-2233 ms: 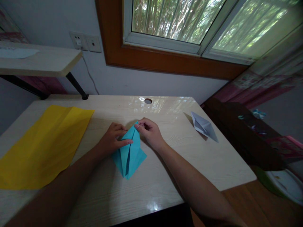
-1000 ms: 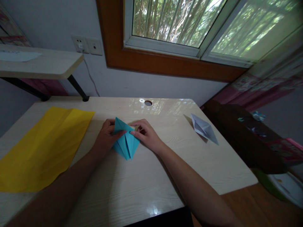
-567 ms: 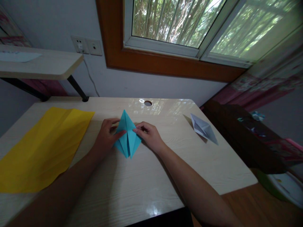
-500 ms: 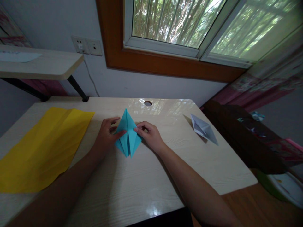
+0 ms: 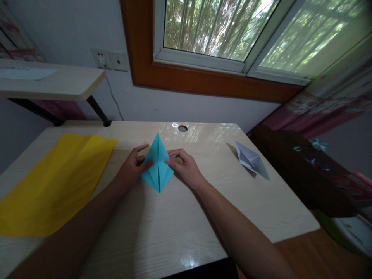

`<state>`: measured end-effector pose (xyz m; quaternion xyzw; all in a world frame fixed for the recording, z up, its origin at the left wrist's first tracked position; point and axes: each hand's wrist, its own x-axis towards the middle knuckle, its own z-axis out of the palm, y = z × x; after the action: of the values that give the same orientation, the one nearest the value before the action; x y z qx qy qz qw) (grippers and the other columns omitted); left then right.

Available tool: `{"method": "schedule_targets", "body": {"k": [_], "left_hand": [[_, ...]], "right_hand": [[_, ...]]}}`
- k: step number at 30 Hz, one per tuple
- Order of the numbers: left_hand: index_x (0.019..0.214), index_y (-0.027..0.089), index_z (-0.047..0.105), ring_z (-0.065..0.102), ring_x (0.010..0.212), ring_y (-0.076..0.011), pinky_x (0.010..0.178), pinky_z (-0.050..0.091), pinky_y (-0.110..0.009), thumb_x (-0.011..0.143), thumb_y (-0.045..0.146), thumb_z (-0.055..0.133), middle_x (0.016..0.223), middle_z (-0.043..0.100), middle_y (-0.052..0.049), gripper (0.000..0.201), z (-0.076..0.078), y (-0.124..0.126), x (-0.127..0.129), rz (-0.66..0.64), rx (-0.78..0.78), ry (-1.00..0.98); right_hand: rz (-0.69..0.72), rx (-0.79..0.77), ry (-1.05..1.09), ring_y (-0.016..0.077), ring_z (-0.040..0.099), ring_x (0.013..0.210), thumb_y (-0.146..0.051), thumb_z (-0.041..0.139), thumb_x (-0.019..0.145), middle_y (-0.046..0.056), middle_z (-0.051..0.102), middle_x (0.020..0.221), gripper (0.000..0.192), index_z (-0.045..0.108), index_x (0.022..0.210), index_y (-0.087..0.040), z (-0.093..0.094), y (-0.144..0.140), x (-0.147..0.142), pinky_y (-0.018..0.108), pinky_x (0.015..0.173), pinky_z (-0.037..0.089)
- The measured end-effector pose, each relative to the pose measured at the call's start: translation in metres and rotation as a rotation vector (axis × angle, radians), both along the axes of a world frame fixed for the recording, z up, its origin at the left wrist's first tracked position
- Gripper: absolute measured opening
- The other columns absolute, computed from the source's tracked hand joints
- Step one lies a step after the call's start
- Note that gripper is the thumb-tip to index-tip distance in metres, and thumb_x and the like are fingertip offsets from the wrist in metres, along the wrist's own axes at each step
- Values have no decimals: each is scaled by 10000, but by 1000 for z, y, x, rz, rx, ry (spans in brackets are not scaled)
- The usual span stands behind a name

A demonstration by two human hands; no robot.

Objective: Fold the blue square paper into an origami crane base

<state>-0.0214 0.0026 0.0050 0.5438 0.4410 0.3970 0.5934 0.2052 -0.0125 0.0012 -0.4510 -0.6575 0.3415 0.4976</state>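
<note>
A turquoise sheet of origami paper (image 5: 158, 166), folded into a diamond with a centre slit, is held up just over the desk between both hands. My left hand (image 5: 134, 164) grips its left corner, thumb on the front face and the other fingers behind or beside it. On the opposite corner, my right hand (image 5: 184, 166) pinches the paper between thumb and fingers. The fingertips behind the paper are partly hidden.
A large yellow paper sheet (image 5: 64, 182) lies on the left of the desk (image 5: 174, 228). To the right rests a white folded paper boat (image 5: 252, 159). A raised shelf (image 5: 72, 83) stands at the back left, and a dark object (image 5: 206, 270) sits at the near edge.
The two lower points of the turquoise paper, spread apart before, now meet in one tip, and the centre slit has narrowed. Both hands keep nearly the same place. The view has shifted slightly.
</note>
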Motion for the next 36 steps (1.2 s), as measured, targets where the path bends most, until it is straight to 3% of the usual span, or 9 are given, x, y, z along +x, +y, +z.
{"method": "schedule_targets", "body": {"k": [6,9,12,15,19,24,36], "left_hand": [[1388,213,488,749,910,-283,781,596,-395,751,520,804,1025,783,-87,774,-2,0,0,-1,-33,-5],[1328,225,561,742,947,-283,844,589,-421,766,505,794,1076,774,-84,671,-5,1,0,-6,-34,-13],[1175,230,675,730,966,-285,858,578,-403,760,522,787,1059,776,-58,519,-7,1,-1,-31,-3,21],[1038,233,730,724,914,-277,786,569,-360,763,545,769,972,779,-32,417,-6,0,-1,-57,22,106],[988,217,745,710,849,-265,715,542,-323,777,569,737,922,776,-26,411,-3,-1,-1,-87,43,233],[1051,192,757,714,909,-297,736,537,-326,782,567,723,950,785,-33,462,1,-4,1,-120,7,302],[1003,179,792,728,875,-301,730,536,-333,776,561,724,911,796,-59,450,4,-3,2,-109,-40,316]], "right_hand": [[37,71,7,200,611,1035,-374,747,859,49,657,1033,163,678,932,-244,0,2,0,382,966,476],[55,-36,119,186,614,1000,-410,771,829,57,647,1086,276,645,1006,-240,-6,4,-2,349,897,510],[150,-194,227,150,616,836,-423,791,802,5,654,931,398,598,1101,-244,-12,4,-5,293,762,509],[158,-226,220,130,569,735,-426,809,778,-39,596,797,427,605,1104,-240,-14,4,-6,259,672,462],[124,-281,155,126,521,691,-458,813,753,-39,567,765,383,629,992,-222,-10,3,-7,254,630,421],[142,-364,99,116,457,635,-490,814,723,-46,513,684,371,585,785,-205,-6,1,-8,251,589,371],[156,-400,65,110,458,599,-567,730,798,-34,531,650,410,592,737,-186,-4,-2,-7,241,559,348]]}}
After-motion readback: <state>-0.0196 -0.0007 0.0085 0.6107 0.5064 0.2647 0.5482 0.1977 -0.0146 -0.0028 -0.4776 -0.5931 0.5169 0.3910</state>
